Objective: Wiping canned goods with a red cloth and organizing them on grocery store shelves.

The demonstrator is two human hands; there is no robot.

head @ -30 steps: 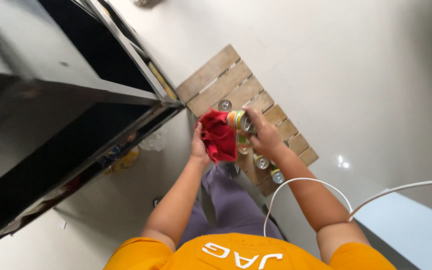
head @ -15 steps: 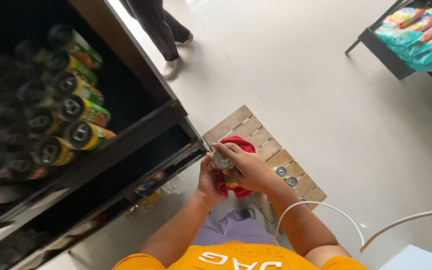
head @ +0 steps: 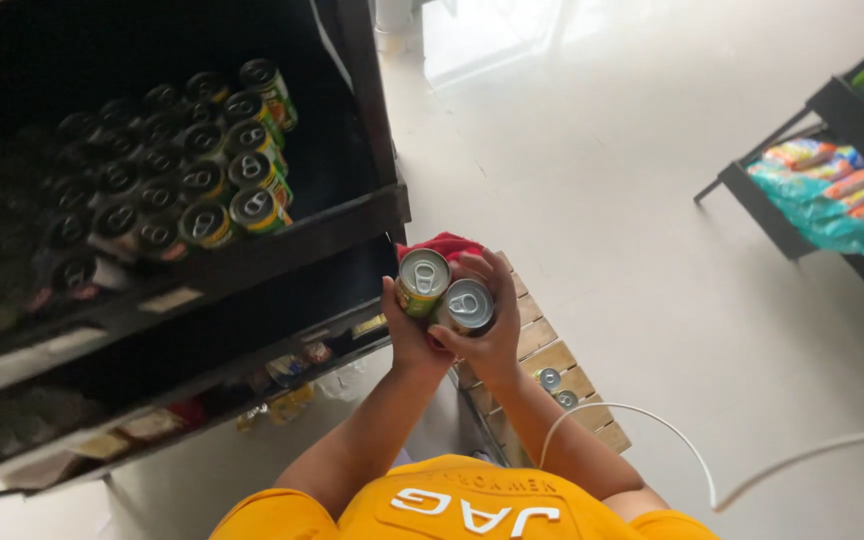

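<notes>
Two cans sat up at chest height, one in each hand, pressed side by side. From the head camera, the left hand [head: 407, 335] was curled round a green-and-yellow can [head: 422, 282], fingers closed on its body, pull-tab top facing up; the right hand [head: 492, 335] was wrapped shut round a silver-topped can [head: 468, 305], fingertips spread over its far side. A red cloth [head: 442, 246] peeked out just behind both cans, though I couldn't tell which hand pinned it. Below the hands lay a wooden pallet [head: 542, 345] with a couple more cans [head: 549, 378] resting on its slats, and a white cable [head: 652, 425] looped past the right forearm. To the left stood a dark shelf unit [head: 352, 225], its upper bay packed with rows of like cans [head: 192, 170] lying on their sides. My worry: with the cans touching and the cloth bunched behind them, a grip could slide and a can drop onto the pallet; that trailing cable could also snag an elbow.
</notes>
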